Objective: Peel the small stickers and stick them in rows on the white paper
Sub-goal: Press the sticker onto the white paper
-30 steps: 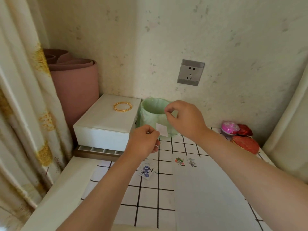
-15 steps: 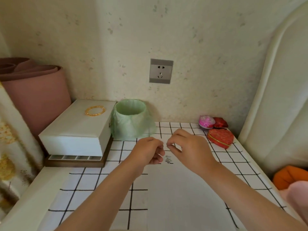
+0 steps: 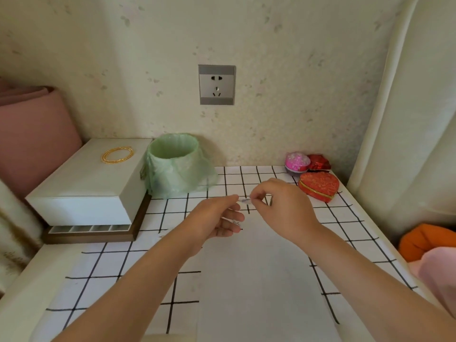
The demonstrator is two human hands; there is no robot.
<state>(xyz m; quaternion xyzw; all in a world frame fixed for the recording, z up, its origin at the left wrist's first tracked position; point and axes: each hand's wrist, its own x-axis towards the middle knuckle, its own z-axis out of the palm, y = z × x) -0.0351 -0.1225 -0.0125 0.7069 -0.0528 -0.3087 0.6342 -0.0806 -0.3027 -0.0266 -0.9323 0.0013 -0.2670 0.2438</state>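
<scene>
Both hands together over the white paper, left hand and right hand each pinching one small sticker, likely mid-peel; next: free it, press it in-row.

Gridded white surface: white paper sheet lying centre front; white rectangular box rear left, gold bangle on it, green bag-lined bin just right; red heart-shaped fabric box rear right, pink round container behind it.

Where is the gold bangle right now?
In the head view, the gold bangle lies on the white box at the left, beside the green bin.
</scene>
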